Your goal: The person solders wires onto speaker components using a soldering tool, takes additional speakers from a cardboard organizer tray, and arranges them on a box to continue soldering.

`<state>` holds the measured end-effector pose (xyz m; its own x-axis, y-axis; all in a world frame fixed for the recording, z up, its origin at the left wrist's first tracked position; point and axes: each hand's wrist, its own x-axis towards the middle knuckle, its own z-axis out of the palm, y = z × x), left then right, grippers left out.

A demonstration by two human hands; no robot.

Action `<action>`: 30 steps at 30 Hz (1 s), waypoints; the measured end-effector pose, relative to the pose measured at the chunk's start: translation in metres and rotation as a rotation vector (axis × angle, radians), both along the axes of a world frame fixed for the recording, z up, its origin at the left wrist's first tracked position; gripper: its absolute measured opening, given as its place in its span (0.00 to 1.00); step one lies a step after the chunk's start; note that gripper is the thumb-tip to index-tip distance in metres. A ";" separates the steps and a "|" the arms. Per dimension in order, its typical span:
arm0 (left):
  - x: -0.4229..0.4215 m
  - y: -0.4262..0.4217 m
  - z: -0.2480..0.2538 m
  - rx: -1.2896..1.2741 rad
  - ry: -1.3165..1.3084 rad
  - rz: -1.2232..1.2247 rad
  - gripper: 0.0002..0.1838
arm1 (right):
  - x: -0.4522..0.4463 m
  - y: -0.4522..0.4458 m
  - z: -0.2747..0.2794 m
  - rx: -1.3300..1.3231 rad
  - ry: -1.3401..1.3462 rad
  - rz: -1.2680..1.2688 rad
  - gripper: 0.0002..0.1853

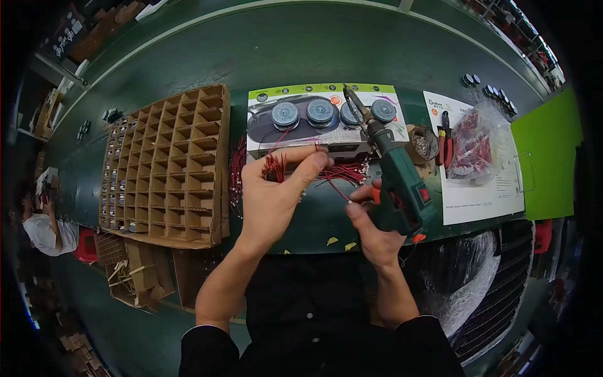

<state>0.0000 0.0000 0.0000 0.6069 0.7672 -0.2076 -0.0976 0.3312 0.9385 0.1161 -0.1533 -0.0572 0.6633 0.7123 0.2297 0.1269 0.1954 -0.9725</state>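
Observation:
My left hand (276,188) is closed around a bundle of short red and black wires (274,168), its thumb and index finger pinched in front of the printed box (264,135). My right hand (374,235) pinches the white-tipped end of a red wire (336,188). A green soldering gun (402,182) is beside and above my right hand, its tip pointing up over the box. Four round metal discs (321,112) sit in a row on the box, with thin wires near the left one. Behind my hands lies a pile of red and black wires (355,173).
A cardboard divider tray (164,169) stands at the left, metal parts in its left cells. Right of the box are a tin (423,144), red-handled pliers (445,147), a plastic bag of wires (474,144) and a green board (546,157). A person (47,229) is at the far left.

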 end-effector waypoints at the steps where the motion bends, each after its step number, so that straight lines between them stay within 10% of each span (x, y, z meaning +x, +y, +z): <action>1: -0.002 0.003 -0.003 0.170 0.008 -0.053 0.09 | 0.008 0.003 0.002 0.110 0.046 0.053 0.30; 12: -0.011 0.010 0.005 0.683 0.112 -0.240 0.09 | 0.015 0.038 0.039 -0.021 -0.159 0.131 0.25; 28: -0.008 -0.007 -0.005 0.650 0.072 -0.081 0.08 | -0.003 0.038 0.049 -0.004 0.063 0.012 0.11; 30: -0.005 -0.018 -0.007 0.602 0.045 -0.017 0.09 | -0.007 0.040 0.051 0.055 0.131 -0.037 0.29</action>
